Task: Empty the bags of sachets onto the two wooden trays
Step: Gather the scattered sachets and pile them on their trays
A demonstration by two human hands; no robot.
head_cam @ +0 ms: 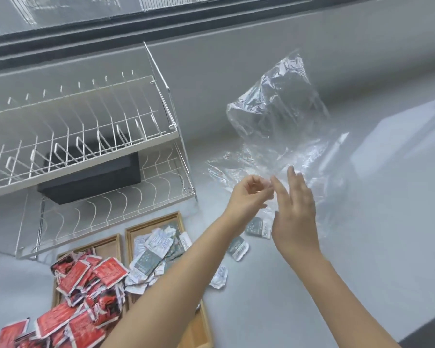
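Two wooden trays lie at the lower left. The left tray (103,241) is heaped with red sachets (86,277), some spilling past its near end. The right tray (152,221) holds white and grey sachets (156,249). A few grey sachets (258,226) lie loose on the counter beside it. A crumpled clear plastic bag (279,101) stands up above the counter, with a flatter clear bag (256,162) under it. My left hand (251,194) is curled at the plastic's near edge; a grip is unclear. My right hand (295,214) is flat, fingers spread, beside it.
A white wire dish rack (86,136) with two tiers stands at the left, a black box (93,177) on its lower tier. A grey wall and window ledge run behind. A dark counter edge (427,330) shows at the lower right.
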